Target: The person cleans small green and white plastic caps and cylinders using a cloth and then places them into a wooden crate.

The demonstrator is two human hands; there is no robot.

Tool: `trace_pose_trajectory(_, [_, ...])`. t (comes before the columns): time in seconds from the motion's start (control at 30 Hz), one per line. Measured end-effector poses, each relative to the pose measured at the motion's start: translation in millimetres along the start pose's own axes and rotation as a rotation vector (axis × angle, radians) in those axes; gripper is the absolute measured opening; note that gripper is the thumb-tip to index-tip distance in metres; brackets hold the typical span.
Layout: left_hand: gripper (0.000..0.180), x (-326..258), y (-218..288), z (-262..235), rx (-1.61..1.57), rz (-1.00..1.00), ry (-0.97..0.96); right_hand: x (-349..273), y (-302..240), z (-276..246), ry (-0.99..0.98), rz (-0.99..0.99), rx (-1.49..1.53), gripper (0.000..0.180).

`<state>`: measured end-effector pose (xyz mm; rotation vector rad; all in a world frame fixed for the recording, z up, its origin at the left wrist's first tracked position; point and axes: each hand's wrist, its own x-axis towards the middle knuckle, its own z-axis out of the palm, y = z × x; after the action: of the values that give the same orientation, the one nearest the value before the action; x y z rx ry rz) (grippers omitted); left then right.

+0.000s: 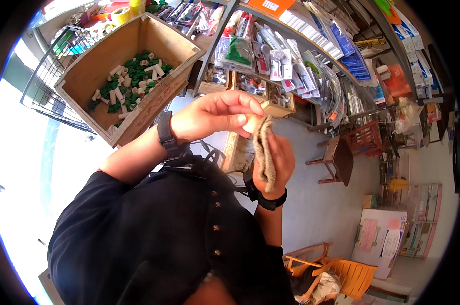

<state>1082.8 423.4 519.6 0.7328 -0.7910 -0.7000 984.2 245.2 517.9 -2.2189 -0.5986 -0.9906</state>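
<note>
In front of my chest both hands meet. My left hand point(214, 118) is closed, thumb and fingers pinching a small pale, rounded piece point(251, 123) whose kind I cannot make out. Folded tan-brown cloth point(263, 155) is gripped by my right hand point(280, 161), its upper end touching the pale piece. Some of the right fingers are hidden behind the cloth. To the left of my hands stands a large wooden box point(148, 113), holding short white pipe pieces point(119, 94) and green plastic parts point(137, 66).
Shelves of packaged goods point(281, 63) rise ahead, with small wooden bins point(278, 109) below. A wire rack point(41, 91) stands beside the box. A dark wooden chair point(337, 160) is at the right. Near a wooden bench point(357, 277), another person point(324, 287) shows partly.
</note>
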Motion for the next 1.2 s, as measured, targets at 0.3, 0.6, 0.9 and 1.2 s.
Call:
trace_pose_trajectory(0.3, [0.042, 3.6, -3.1, 4.6, 0.042, 0.018, -0.014, -1.1, -2.5, -0.2, -0.023, 0.009, 0.066, 0.048])
trace_pose_trajectory(0.6, [0.036, 3.1, -5.9, 1.3, 0.115, 0.067, -0.007, -2.9, -4.4, -5.4, 0.038, 0.027, 0.064, 0.048])
trace_pose_trajectory(0.9, [0.046, -0.8, -2.2, 6.5, 0.128, -0.033, 0.032, -9.4, -4.9, -7.6, -0.061, 0.066, 0.091, 0.047])
trace_pose_trajectory(1.2, [0.038, -1.4, -4.5, 1.8, 0.164, 0.020, 0.010, -8.6, -2.3, -11.7, -0.007, 0.079, 0.028, 0.045])
